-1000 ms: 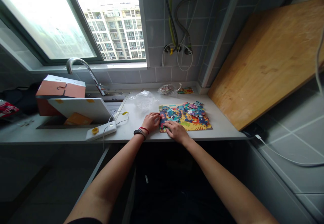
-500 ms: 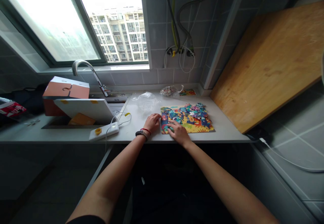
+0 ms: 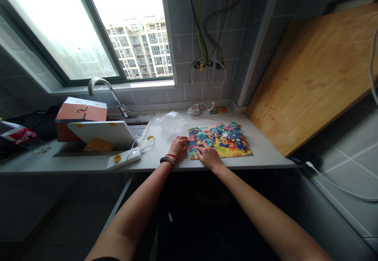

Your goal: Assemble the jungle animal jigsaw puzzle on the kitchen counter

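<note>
A colourful jigsaw puzzle board (image 3: 233,153) lies flat on the counter, its yellow lower strip facing me. Loose jigsaw pieces (image 3: 232,131) are heaped over its upper right part, with others scattered toward the middle. My left hand (image 3: 178,147), wearing a dark watch and a red cord at the wrist, rests at the board's left edge with fingers loosely bent and nothing visible in them. Over the lower left of the board, my right hand (image 3: 209,156) has its fingers drawn together on a jigsaw piece, mostly hidden beneath the fingertips.
Behind the board lie a crumpled clear plastic bag (image 3: 173,122), a bag of pieces (image 3: 198,108) and a small picture card (image 3: 220,110). A white power strip (image 3: 124,158) sits left, beside the sink with a faucet (image 3: 110,89), box and white panel. A wooden board (image 3: 313,72) leans right.
My right hand's fingers have drawn closer together over the lower left of the board. My left hand stays at the edge. The whole view has shifted slightly.
</note>
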{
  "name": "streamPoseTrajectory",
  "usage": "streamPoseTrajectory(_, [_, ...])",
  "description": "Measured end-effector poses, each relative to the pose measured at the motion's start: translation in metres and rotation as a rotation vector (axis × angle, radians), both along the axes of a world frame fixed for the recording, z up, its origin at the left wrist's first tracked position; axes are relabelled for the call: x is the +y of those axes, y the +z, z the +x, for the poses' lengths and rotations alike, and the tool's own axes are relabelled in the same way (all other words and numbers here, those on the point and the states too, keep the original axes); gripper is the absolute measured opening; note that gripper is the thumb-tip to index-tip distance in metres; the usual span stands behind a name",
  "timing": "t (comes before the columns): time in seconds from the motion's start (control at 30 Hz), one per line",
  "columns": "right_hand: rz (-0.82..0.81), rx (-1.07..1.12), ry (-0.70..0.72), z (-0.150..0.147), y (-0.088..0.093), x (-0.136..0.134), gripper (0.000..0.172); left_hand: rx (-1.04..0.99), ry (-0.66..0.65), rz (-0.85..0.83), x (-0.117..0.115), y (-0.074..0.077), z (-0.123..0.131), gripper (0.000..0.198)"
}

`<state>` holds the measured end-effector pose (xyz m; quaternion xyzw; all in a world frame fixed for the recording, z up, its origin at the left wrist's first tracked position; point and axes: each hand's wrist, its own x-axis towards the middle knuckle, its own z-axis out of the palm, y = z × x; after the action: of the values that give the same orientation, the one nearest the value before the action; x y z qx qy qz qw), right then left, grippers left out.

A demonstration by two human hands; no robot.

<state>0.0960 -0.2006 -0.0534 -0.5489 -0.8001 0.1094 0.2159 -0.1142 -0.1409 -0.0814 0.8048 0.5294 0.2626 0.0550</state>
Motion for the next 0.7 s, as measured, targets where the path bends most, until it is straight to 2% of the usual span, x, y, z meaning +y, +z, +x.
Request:
streamPoseTrajectory(0.37, [0.007,0.000,-0.018,-0.0004,-0.0020,0.0022,0.030,0.014,-0.020,-0.024,-0.0027,0.0026,-0.0017,0.028])
streamPoseTrajectory(0.7, [0.014,0.118,0.023,-0.0011,-0.0082,0.0057,0.029,0.015,0.060,0.000,-0.0061,0.0049,0.0015,0.033])
